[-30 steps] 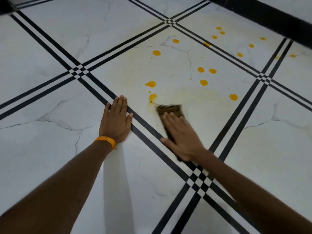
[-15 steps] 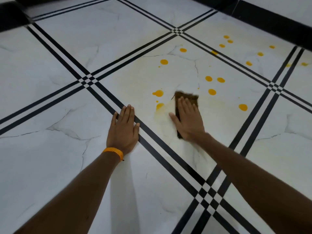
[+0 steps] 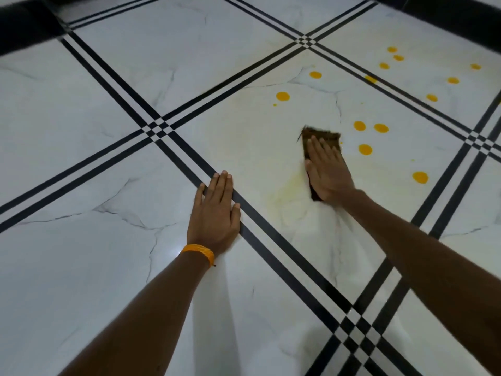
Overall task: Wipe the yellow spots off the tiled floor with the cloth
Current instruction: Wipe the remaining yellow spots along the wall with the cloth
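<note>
— Brown cloth (image 3: 321, 137) has slid farther up the tiled floor (image 3: 108, 104); the two spots by it are gone, a pale smear left.
— Hands?
— Right hand (image 3: 326, 172) flat, fingers straight, pressing the cloth. Left hand (image 3: 214, 213) flat, holding nothing, nearer and left. Yellow spots (image 3: 364, 149) lie just right.

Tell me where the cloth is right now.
In the head view, the cloth lies flat on the floor right of centre, pinned under the right hand, with yellow spots just to its right.
</note>
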{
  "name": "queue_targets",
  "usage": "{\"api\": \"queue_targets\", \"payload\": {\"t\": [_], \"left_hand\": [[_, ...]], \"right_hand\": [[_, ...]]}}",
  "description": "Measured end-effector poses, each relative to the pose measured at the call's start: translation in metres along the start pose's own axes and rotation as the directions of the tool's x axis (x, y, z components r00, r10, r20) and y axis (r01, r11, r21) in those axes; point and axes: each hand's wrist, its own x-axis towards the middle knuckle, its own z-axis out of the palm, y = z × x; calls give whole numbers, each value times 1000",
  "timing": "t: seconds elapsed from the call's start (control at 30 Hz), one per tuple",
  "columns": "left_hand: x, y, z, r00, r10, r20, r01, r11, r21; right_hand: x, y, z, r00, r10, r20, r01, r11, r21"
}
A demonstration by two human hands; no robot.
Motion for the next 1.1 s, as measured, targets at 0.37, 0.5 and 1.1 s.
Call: {"api": "queue_targets", "payload": {"t": [0.37, 0.5, 1.1], "left_hand": [[0, 0, 1, 1000, 3, 1, -3, 1000, 8], [0, -1, 0, 1000, 9, 5, -9, 1000, 3], [0, 1, 1, 998, 47, -34, -46, 998, 47]], "right_hand": [[-87, -17, 12, 960, -279, -3, 279, 960, 13], [-35, 11, 6, 992, 127, -23, -128, 992, -14], [-149, 21, 16, 977, -212, 32, 214, 976, -35]]}}
